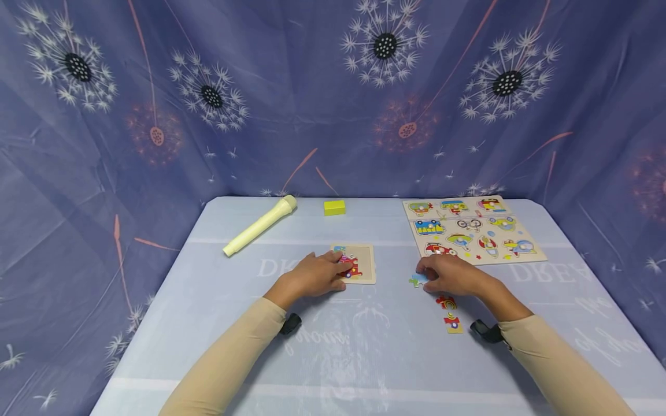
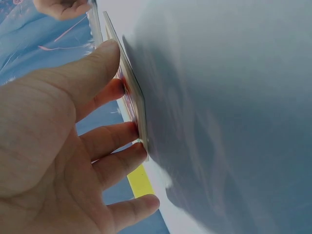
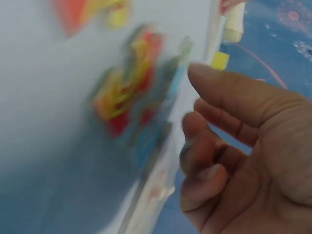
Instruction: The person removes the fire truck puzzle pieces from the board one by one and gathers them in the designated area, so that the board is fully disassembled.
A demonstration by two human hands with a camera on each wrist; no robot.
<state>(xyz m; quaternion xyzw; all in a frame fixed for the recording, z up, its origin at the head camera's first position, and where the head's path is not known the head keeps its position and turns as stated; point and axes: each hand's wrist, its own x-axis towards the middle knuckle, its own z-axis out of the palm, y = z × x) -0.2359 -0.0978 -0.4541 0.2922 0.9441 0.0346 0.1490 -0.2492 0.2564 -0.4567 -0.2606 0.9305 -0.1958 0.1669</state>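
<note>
**Blue jigsaw piece risking slippage**

Left hand is resting, spread, on the jigsaw tray; right hand, pinch unclear, is arching over the piece to the tray's right. Shallow purchase could be causing a drop.

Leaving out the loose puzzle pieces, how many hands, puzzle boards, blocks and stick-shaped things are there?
Hands: 2 (left hand, right hand)
Puzzle boards: 2 (small board, large board)
Blocks: 1 (yellow block)
Stick-shaped things: 1 (pale yellow stick)
Total: 6
</note>
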